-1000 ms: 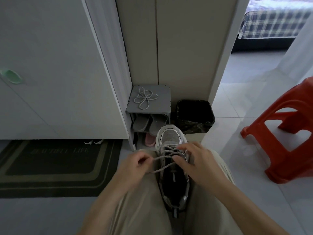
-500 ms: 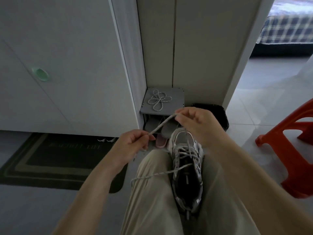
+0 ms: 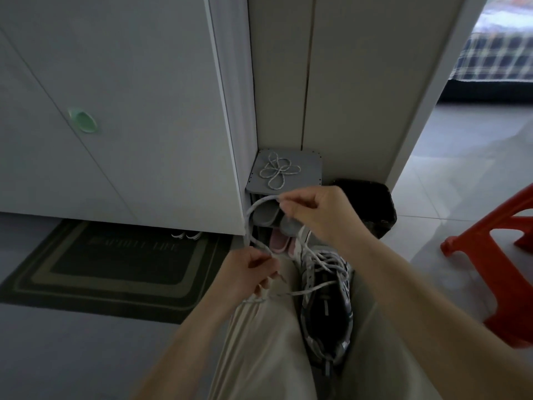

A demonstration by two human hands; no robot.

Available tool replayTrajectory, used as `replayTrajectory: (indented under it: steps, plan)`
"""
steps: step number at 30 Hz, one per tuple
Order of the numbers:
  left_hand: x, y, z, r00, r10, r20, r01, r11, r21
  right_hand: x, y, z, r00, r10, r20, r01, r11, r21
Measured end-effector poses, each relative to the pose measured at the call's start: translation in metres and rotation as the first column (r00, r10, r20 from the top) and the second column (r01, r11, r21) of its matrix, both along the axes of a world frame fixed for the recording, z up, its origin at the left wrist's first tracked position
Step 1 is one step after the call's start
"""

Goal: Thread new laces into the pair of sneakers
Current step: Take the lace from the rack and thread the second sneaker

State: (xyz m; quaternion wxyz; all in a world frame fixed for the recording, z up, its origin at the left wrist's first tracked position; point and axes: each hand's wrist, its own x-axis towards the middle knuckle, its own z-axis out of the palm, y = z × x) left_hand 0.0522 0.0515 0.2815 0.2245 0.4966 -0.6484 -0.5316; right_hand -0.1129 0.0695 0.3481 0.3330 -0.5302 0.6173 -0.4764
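A grey and white sneaker point(image 3: 326, 298) lies toe-away between my thighs, partly laced. A white speckled lace point(image 3: 253, 210) arcs from my right hand point(image 3: 317, 215), raised above the toe and pinching it, down to my left hand point(image 3: 248, 272), which pinches the lace left of the shoe. Another stretch of the lace runs from the eyelets across my left thigh. A second lace point(image 3: 277, 170) lies coiled in loops on the small grey shoe rack point(image 3: 311, 177) ahead.
Slippers point(image 3: 265, 216) fill the rack's lower shelves. A black bin point(image 3: 372, 203) stands right of the rack, a red plastic stool point(image 3: 501, 255) at the right. White cabinet doors rise at the left above a dark doormat point(image 3: 115, 261). A bed shows through the doorway.
My right hand has risen from the eyelets, pulling the lace up into a long arc. My left hand moved up slightly, still pinching the lace. The camera has shifted closer.
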Motion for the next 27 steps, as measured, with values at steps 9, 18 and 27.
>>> replayTrajectory:
  steps: [9, 18, 27]
  plan:
    - [-0.026, 0.010, -0.022, 0.979, 0.147, -0.140, -0.133, 0.986, 0.103, -0.030, 0.040, -0.048, 0.943, -0.016, -0.331, 0.063, 0.989, 0.132]
    - [-0.040, 0.006, -0.029, 1.000, 0.006, 0.028, -0.002, 0.990, -0.139, -0.033, 0.071, -0.060, 0.659, 0.134, -0.740, 0.090, 0.963, 0.255]
    - [-0.052, 0.009, -0.038, 0.992, -0.021, 0.126, 0.046, 0.979, -0.199, -0.030, 0.064, -0.076, 0.714, 0.134, -0.688, 0.107, 0.949, 0.295]
